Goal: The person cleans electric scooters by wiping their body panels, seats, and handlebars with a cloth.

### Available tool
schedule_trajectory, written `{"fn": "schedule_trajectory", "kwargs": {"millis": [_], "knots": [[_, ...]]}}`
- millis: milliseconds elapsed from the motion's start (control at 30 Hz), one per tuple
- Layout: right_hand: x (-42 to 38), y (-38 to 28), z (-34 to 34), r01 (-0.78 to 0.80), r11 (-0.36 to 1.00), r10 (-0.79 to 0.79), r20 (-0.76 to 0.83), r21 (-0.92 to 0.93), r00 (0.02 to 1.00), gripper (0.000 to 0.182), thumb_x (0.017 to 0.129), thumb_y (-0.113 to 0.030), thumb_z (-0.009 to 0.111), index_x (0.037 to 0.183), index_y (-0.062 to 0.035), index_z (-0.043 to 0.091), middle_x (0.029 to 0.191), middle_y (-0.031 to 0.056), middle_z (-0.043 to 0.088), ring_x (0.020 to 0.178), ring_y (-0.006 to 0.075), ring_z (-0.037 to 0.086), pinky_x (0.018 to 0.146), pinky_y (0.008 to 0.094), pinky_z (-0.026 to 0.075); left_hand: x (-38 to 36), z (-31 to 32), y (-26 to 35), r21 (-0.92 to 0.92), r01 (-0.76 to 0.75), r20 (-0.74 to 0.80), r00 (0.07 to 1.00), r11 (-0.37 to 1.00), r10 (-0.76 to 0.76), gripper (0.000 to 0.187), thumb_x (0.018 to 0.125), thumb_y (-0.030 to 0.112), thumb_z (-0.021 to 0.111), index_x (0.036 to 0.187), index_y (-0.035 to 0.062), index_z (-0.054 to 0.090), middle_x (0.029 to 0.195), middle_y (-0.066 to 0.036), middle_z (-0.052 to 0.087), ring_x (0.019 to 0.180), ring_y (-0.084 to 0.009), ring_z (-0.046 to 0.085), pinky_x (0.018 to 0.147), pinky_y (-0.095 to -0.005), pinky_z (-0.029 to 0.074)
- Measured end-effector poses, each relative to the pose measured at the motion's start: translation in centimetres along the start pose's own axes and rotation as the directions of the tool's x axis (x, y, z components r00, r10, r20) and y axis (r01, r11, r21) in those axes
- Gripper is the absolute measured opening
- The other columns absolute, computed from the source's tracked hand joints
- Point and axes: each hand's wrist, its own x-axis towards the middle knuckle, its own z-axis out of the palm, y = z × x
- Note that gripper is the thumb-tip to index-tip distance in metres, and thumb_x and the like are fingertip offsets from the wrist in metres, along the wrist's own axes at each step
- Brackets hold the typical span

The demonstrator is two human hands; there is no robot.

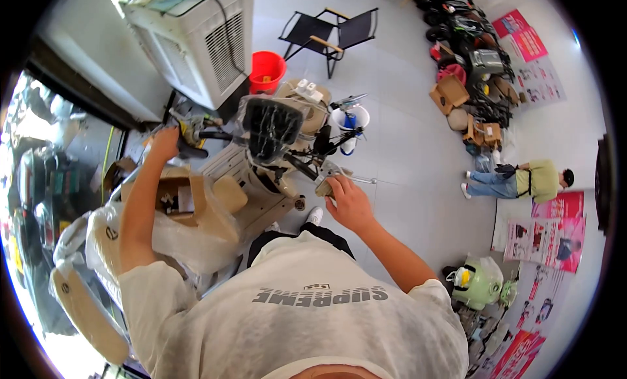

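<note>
In the head view, a partly assembled beige scooter (pixel 225 166) stands in front of me, bare cables and metal parts showing. A black panel (pixel 271 127) wrapped in shiny film sits in the middle of its handlebar (pixel 302 166). My left hand (pixel 165 142) is closed at the far left end of the bar, beside a dark grip-like piece (pixel 193 150); what lies inside its fingers is hidden. On the right, my right hand (pixel 349 202) curls its fingers over a handlebar grip (pixel 324 187), next to a thin metal lever (pixel 362 180).
An open cardboard box (pixel 186 196) and plastic-wrapped beige panels (pixel 98 313) lie at left. Ahead are a white air cooler (pixel 186 52), red bucket (pixel 266 72), white bucket (pixel 353 117) and folding chair (pixel 330 36). Another person (pixel 522 180) stands at right near a green scooter (pixel 480 284).
</note>
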Motion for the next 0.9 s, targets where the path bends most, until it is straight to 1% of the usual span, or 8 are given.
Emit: {"fn": "schedule_trajectory", "kwargs": {"millis": [67, 133, 167, 300, 400, 467, 667, 900], "knots": [[-0.6, -0.4, 0.3, -0.304, 0.952, 0.297, 0.170, 0.019, 0.940, 0.059, 0.082, -0.026, 0.069, 0.129, -0.0038, 0.042, 0.105, 0.0143, 0.062, 0.088, 0.0346, 0.064, 0.070, 0.0451, 0.053, 1.1, 2.5, -0.3, -0.016, -0.043, -0.119, 0.992, 0.999, 0.041, 0.036, 0.066, 0.005, 0.067, 0.101, 0.0018, 0.057, 0.100, -0.020, 0.062, 0.097, -0.0381, 0.061, 0.084, -0.0477, 0.048], [0.1, -0.6, -0.9, -0.402, 0.915, 0.388, 0.365, -0.041, 0.846, 0.059, 0.081, -0.026, 0.070, 0.127, -0.0038, 0.040, 0.101, 0.0172, 0.064, 0.085, 0.0372, 0.065, 0.070, 0.0464, 0.052, 1.4, 3.0, -0.1, -0.206, 0.009, -0.153, 0.987, 0.979, -0.041, 0.032, 0.066, 0.003, 0.062, 0.098, 0.0003, 0.055, 0.097, -0.024, 0.061, 0.097, -0.0431, 0.058, 0.084, -0.0510, 0.046], [0.3, -0.2, -1.0, -0.440, 0.896, 0.431, 0.334, -0.052, 0.838, 0.059, 0.081, -0.026, 0.070, 0.127, -0.0038, 0.040, 0.101, 0.0172, 0.064, 0.085, 0.0372, 0.065, 0.070, 0.0464, 0.052, 2.0, 4.1, -0.7, -0.200, 0.017, -0.148, 0.988, 0.980, -0.047, 0.032, 0.067, 0.003, 0.062, 0.098, 0.0004, 0.056, 0.098, -0.024, 0.062, 0.097, -0.0434, 0.059, 0.084, -0.0516, 0.047], [0.4, 0.5, 0.2, -0.453, 0.889, 0.412, 0.328, 0.060, 0.850, 0.056, 0.079, -0.022, 0.072, 0.121, -0.0044, 0.039, 0.095, 0.0204, 0.065, 0.083, 0.0396, 0.065, 0.069, 0.0481, 0.052, 1.5, 0.4, 0.8, -0.355, 0.054, -0.074, 0.994, 0.933, -0.086, 0.037, 0.070, 0.016, 0.070, 0.102, -0.0001, 0.061, 0.101, -0.026, 0.064, 0.099, -0.0448, 0.059, 0.084, -0.0515, 0.048], [0.1, 0.1, 0.7, -0.469, 0.882, 0.438, 0.286, 0.046, 0.852, 0.054, 0.079, -0.021, 0.072, 0.119, -0.0043, 0.040, 0.089, 0.0196, 0.066, 0.081, 0.0401, 0.066, 0.069, 0.0487, 0.052, 1.9, 1.3, 0.7, -0.369, -0.038, -0.217, 0.975, 0.929, -0.046, 0.033, 0.072, 0.025, 0.074, 0.093, 0.0010, 0.066, 0.090, -0.024, 0.068, 0.089, -0.0438, 0.063, 0.078, -0.0509, 0.050], [0.0, 0.2, 0.4, -0.477, 0.878, 0.450, 0.269, 0.040, 0.851, 0.054, 0.079, -0.020, 0.072, 0.119, -0.0041, 0.040, 0.086, 0.0188, 0.066, 0.080, 0.0400, 0.066, 0.069, 0.0489, 0.051, 1.9, 1.7, 0.7, -0.446, -0.045, -0.221, 0.973, 0.894, -0.061, 0.039, 0.071, 0.027, 0.077, 0.100, 0.0028, 0.068, 0.093, -0.023, 0.069, 0.092, -0.0434, 0.064, 0.077, -0.0498, 0.050], [0.2, 0.0, -0.3, -0.470, 0.883, 0.431, 0.361, 0.023, 0.827, 0.048, 0.079, -0.022, 0.070, 0.115, -0.0022, 0.045, 0.080, 0.0172, 0.066, 0.076, 0.0377, 0.066, 0.067, 0.0483, 0.052, 2.2, 4.6, -1.2, -0.352, -0.036, -0.214, 0.976, 0.935, -0.043, 0.046, 0.063, 0.014, 0.079, 0.104, 0.0017, 0.061, 0.098, -0.021, 0.063, 0.095, -0.0442, 0.057, 0.082, -0.0526, 0.046], [-0.2, 0.4, 0.8, -0.442, 0.897, 0.420, 0.326, -0.008, 0.847, 0.039, 0.080, -0.026, 0.071, 0.104, -0.0031, 0.051, 0.078, 0.0155, 0.067, 0.076, 0.0371, 0.067, 0.068, 0.0478, 0.053, 1.8, 6.4, -2.8, -0.279, -0.078, -0.293, 0.956, 0.957, -0.008, 0.060, 0.062, 0.006, 0.079, 0.117, -0.0004, 0.058, 0.119, -0.021, 0.059, 0.112, -0.0424, 0.051, 0.097, -0.0509, 0.040]]}}
